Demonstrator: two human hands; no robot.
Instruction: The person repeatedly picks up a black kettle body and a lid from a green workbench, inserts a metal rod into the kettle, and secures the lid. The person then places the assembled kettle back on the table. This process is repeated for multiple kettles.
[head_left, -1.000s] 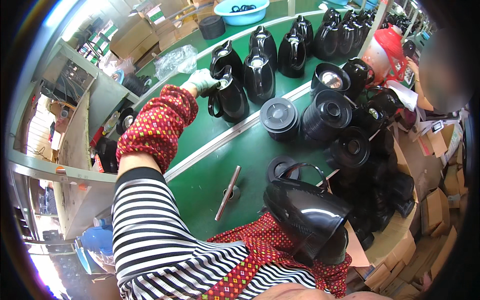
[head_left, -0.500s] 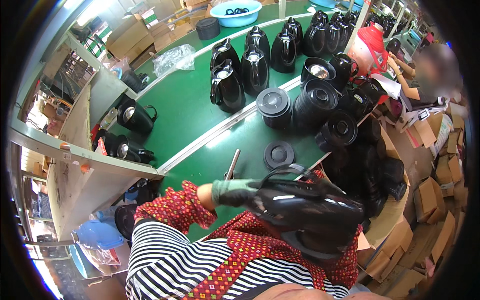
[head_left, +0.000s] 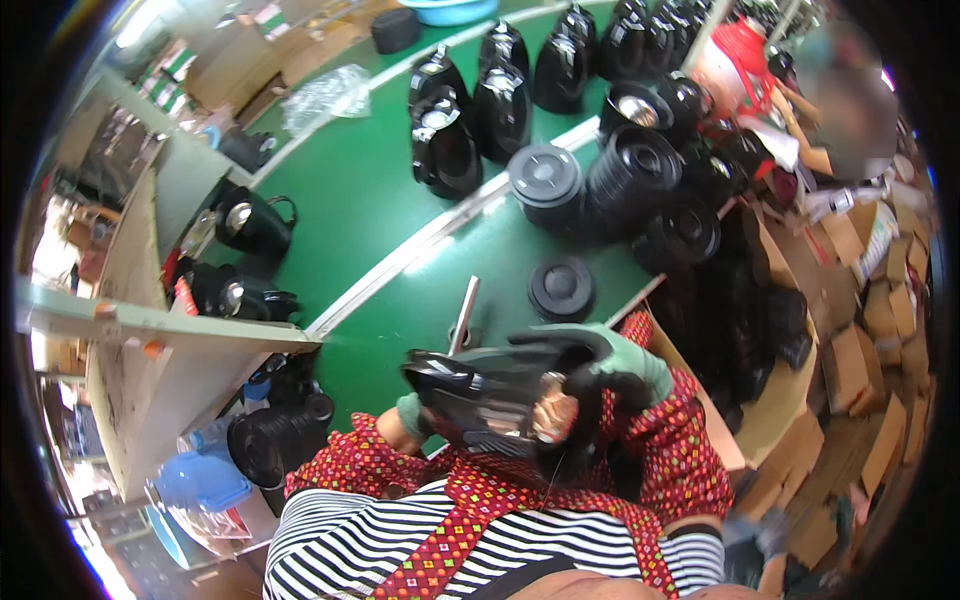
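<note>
Partly curled, the right hand (head_left: 632, 362) holds a jug (head_left: 480, 397).

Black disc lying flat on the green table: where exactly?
In the head view, the black disc lies just right of centre, beyond the held black jug and right of the metal rod.

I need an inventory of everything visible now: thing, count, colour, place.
Held jug: one, black, lower centre
Bench: one, green, centre
Other jugs: many, black, far bench, left
Discs: several, black, bench
Rod: one, silver, bench
Flask: one, red and white, upper right
Bag: one, clear, upper left
Basin: one, blue, top edge
Cartons: many, brown, right
Co-worker: one, upper right
Left hand: one, green glove, jug's left
Right hand: one, green glove, jug's right
</note>
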